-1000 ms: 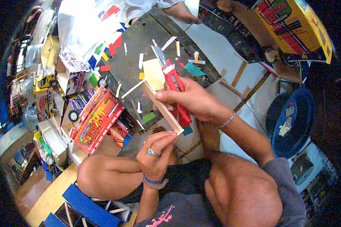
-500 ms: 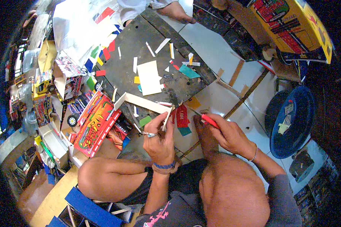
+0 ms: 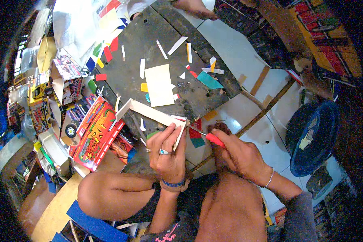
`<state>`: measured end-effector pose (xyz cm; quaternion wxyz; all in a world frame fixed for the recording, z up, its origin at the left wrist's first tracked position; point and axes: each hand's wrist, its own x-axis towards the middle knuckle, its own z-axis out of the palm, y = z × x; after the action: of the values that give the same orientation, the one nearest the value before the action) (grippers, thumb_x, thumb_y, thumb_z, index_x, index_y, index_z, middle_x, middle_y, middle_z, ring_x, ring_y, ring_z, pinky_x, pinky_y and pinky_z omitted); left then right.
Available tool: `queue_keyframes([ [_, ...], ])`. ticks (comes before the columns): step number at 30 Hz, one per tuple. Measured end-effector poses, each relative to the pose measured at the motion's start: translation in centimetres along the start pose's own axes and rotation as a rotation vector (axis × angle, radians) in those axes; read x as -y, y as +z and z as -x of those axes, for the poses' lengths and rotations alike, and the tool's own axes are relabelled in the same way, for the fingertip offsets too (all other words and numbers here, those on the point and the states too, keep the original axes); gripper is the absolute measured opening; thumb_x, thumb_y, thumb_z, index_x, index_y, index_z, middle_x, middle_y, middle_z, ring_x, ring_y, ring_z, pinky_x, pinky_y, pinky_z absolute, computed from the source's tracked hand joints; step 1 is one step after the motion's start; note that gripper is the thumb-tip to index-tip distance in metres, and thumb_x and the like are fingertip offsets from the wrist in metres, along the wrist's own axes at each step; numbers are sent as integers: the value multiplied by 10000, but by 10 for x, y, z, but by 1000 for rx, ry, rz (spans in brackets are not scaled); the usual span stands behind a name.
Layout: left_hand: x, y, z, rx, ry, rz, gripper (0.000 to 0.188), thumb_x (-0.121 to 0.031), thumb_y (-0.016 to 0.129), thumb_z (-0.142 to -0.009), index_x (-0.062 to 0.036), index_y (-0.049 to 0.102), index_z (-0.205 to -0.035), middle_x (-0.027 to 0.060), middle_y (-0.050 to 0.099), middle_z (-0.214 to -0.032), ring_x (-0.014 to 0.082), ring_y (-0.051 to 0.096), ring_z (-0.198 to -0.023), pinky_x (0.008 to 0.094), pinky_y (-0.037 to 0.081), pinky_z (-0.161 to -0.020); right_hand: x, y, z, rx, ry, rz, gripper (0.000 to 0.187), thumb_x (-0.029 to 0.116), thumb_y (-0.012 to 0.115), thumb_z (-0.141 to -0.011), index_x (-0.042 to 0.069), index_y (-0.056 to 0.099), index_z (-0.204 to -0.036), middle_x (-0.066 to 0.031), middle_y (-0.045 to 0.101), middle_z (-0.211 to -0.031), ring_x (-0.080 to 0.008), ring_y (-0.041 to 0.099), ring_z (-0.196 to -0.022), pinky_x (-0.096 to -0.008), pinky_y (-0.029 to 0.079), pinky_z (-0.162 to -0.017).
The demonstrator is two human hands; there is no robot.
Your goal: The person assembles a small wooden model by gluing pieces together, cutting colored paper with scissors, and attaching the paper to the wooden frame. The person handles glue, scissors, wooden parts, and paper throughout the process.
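Note:
My left hand (image 3: 166,157) pinches the near end of a cream, angled frame of thin flat strips (image 3: 151,114), which looks like wood or card. The frame's long side runs up and left over the dark board, with a short piece turned down at its far end. In my right hand (image 3: 244,157) is a tool with a red handle (image 3: 215,140) and a thin metal shaft. Its tip points at the frame's corner beside my left fingertips; whether it touches I cannot tell. A cream rectangular sheet (image 3: 160,85) lies on the dark board beyond the frame.
Coloured paper scraps and white strips are scattered over the dark wooden board (image 3: 137,44). Left of it lies a red printed panel (image 3: 99,135) among toy truck parts. A blue basin (image 3: 314,139) stands at the right on the tiles. Another person's foot (image 3: 195,9) shows at the far edge.
The red-handled tool has swung so that its metal shaft now reaches left toward the frame's corner. My left hand keeps its hold on the frame, and the view has shifted slightly.

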<state>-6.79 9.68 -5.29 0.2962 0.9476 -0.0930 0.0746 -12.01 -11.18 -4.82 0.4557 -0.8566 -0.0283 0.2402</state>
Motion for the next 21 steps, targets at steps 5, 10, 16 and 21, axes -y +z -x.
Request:
queue_keyframes([
  [5, 3, 4, 2, -10, -23, 6, 324, 2, 842, -719, -98, 764, -1017, 52, 729, -1111, 262, 640, -944, 378, 493, -871, 0, 3, -5, 37, 9, 42, 602, 71, 655, -878, 80, 446, -1443, -167, 627, -946, -369, 658, -796, -447, 558, -645],
  [10, 4, 5, 3, -15, -33, 26, 353, 8, 848, -695, -104, 768, -1019, 43, 723, -1107, 254, 630, -936, 372, 494, -859, 1, 2, -6, 71, 13, 83, 620, 63, 659, -865, 81, 443, -1445, -153, 602, -902, -360, 643, -765, -439, 554, -632],
  [16, 4, 6, 2, -20, -30, 35, 364, 17, 850, -681, -106, 768, -1013, 40, 722, -1105, 250, 627, -925, 369, 497, -848, 2, -1, -7, 98, 10, 127, 642, 54, 669, -844, 78, 443, -1444, -145, 599, -904, -346, 645, -764, -431, 554, -628],
  [21, 6, 5, 3, -14, -23, 33, 363, 19, 853, -675, -108, 767, -1004, 35, 721, -1110, 242, 630, -923, 364, 499, -845, 4, -1, -5, 96, -2, 137, 659, 64, 684, -833, 77, 437, -1445, -141, 600, -918, -336, 655, -750, -426, 557, -613],
])
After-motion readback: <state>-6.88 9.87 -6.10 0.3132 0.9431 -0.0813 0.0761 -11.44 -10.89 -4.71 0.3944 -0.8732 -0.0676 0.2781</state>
